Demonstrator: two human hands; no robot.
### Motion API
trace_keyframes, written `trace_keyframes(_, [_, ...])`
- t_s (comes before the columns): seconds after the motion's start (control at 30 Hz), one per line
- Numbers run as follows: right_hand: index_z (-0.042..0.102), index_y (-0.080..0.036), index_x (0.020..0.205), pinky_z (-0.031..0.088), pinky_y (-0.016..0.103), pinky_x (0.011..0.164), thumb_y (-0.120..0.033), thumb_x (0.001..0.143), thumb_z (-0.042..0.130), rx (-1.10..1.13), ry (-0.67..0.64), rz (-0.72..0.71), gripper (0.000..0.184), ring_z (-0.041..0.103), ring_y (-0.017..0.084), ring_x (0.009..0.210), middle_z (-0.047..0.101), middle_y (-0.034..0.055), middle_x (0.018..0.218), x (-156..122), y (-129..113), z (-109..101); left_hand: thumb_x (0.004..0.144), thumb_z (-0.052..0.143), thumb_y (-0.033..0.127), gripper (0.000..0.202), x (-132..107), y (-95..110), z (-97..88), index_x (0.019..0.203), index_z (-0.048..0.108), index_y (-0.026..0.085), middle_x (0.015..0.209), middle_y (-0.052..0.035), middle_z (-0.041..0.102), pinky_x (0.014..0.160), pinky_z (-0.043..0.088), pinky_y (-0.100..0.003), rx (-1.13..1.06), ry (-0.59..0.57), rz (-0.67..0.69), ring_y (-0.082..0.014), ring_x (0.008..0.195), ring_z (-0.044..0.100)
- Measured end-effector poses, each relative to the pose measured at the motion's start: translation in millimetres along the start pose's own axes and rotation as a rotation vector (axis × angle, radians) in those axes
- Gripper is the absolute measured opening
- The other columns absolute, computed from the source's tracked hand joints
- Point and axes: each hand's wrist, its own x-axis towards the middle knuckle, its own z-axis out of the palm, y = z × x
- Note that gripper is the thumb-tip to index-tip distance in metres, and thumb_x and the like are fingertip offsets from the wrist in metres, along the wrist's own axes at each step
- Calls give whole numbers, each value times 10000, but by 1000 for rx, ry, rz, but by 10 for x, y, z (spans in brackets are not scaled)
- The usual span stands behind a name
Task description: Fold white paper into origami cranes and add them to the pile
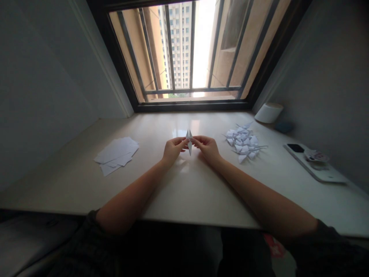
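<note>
A small folded white paper piece, slim and pointed at both ends with a split at the top, is held upright above the middle of the table. My left hand pinches its left side between thumb and fingers. From the right, my right hand grips the same folded paper, fingers closed. A loose stack of flat white paper sheets lies to the left of my hands. To the right sits a heap of folded white paper pieces, several with thin pointed ends.
The pale table runs up to a barred window. At the back right is a white cylindrical object beside a dark blurred item. A white tray-like slab at the right bears a dark object and a small clear-looking item.
</note>
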Motion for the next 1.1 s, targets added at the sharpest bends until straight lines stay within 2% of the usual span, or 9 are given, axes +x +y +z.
trace_keyframes(0.17, [770, -195, 857, 514, 324, 678, -496, 687, 724, -8, 11, 8, 349, 652, 183, 706, 758, 73, 852, -8, -10, 0, 655, 755, 483, 388, 6, -14, -15, 867, 731, 158, 793, -80, 730, 571, 458, -243, 22, 29, 0, -176, 686, 677])
trace_keyframes(0.4, [770, -205, 894, 508, 312, 651, -508, 708, 706, 26, -40, 26, 361, 647, 176, 705, 756, 64, 857, -2, 19, -5, 644, 759, 486, 360, 7, -6, -4, 795, 710, 163, 790, -67, 717, 603, 489, -259, -23, 57, -2, -182, 741, 670])
trace_keyframes(0.53, [768, -199, 886, 506, 320, 673, -508, 652, 760, -45, -58, 36, 387, 660, 194, 720, 758, 64, 848, -11, 63, -16, 655, 756, 458, 335, -3, 5, 8, 817, 706, 169, 816, -59, 717, 645, 499, -272, -68, 42, -1, -174, 762, 666])
trace_keyframes(0.7, [775, -198, 820, 510, 334, 692, -511, 649, 762, -84, -52, 39, 357, 676, 214, 727, 761, 73, 823, -9, 108, -19, 660, 748, 473, 354, -4, 19, 0, 857, 724, 181, 838, -63, 726, 647, 478, -264, -8, 6, -7, -181, 787, 662])
trace_keyframes(0.87, [777, -204, 796, 510, 330, 678, -489, 650, 766, -60, -71, 43, 320, 687, 219, 714, 760, 69, 781, -10, 130, -5, 679, 724, 522, 357, 3, 27, -10, 772, 739, 178, 766, -64, 722, 633, 454, -268, 83, 11, 0, -177, 732, 645])
trace_keyframes(1.1, [778, -196, 791, 494, 309, 645, -487, 657, 762, -75, -93, 20, 320, 668, 196, 669, 753, 65, 746, -22, 92, 3, 668, 720, 542, 373, -7, 27, 4, 640, 678, 173, 683, -36, 674, 606, 443, -250, 55, 71, 8, -144, 663, 596])
